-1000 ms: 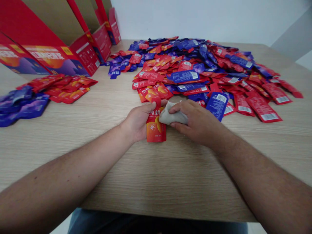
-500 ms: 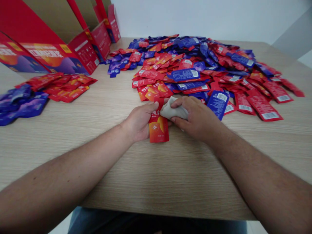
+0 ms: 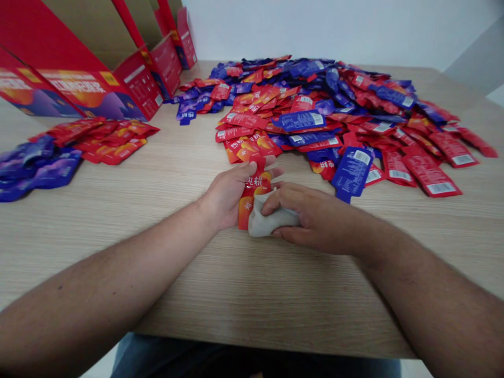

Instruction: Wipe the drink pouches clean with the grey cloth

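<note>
My left hand (image 3: 228, 195) holds a red pouch (image 3: 255, 182) with orange fruit printed on it, the thumb pressed on its narrow top end and the fingers behind it. A folded whitish cloth (image 3: 264, 216) is gripped in my right hand (image 3: 305, 215). The cloth lies against the lower front of the pouch and covers its lower right part. Just beyond my hands spreads a big heap of red and blue pouches (image 3: 303, 121). One blue pouch (image 3: 352, 172) lies at its near edge, close to my right hand.
To the left lie a small group of red pouches (image 3: 114, 139) and a group of blue pouches (image 3: 39, 165). Open red cardboard boxes (image 3: 94, 94) stand at the back left. A white wall (image 3: 315, 31) rises behind the wooden table (image 3: 275, 294), whose front edge is near my lap.
My right hand has moved the cloth down the pouch, from its upper part to its lower end. My left hand keeps its hold, nearly in place.
</note>
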The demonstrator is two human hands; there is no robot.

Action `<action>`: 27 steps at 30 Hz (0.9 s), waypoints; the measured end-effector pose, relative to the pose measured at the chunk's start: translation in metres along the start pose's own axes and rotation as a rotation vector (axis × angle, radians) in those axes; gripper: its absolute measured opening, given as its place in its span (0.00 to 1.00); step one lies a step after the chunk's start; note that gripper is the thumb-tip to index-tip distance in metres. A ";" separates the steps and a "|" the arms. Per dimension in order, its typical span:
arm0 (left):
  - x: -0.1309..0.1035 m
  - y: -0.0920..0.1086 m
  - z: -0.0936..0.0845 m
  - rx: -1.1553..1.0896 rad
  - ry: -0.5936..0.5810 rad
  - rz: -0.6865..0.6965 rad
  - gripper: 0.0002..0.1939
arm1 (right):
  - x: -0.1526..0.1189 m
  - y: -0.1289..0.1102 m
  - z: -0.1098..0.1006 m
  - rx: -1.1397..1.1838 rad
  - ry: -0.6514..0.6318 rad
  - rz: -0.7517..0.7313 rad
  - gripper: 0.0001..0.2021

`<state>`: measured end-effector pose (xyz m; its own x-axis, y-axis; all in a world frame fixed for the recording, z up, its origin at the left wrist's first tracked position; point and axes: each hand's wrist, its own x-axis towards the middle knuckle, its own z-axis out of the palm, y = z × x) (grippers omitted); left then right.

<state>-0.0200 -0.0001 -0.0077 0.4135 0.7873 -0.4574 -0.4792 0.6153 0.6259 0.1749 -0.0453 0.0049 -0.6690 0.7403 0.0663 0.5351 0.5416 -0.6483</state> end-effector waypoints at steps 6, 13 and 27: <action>-0.006 0.000 0.012 -0.016 -0.095 -0.029 0.26 | 0.010 0.010 0.017 -0.184 0.442 0.126 0.17; -0.013 0.001 0.010 0.004 -0.064 0.079 0.27 | 0.009 0.007 0.008 -0.062 0.539 0.154 0.15; 0.000 -0.001 0.001 0.143 0.057 0.173 0.06 | -0.005 0.009 -0.019 0.061 0.693 0.198 0.17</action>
<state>-0.0186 -0.0009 -0.0079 0.2886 0.8840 -0.3678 -0.4226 0.4623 0.7796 0.1931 -0.0362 0.0129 -0.0711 0.9155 0.3959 0.5688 0.3632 -0.7379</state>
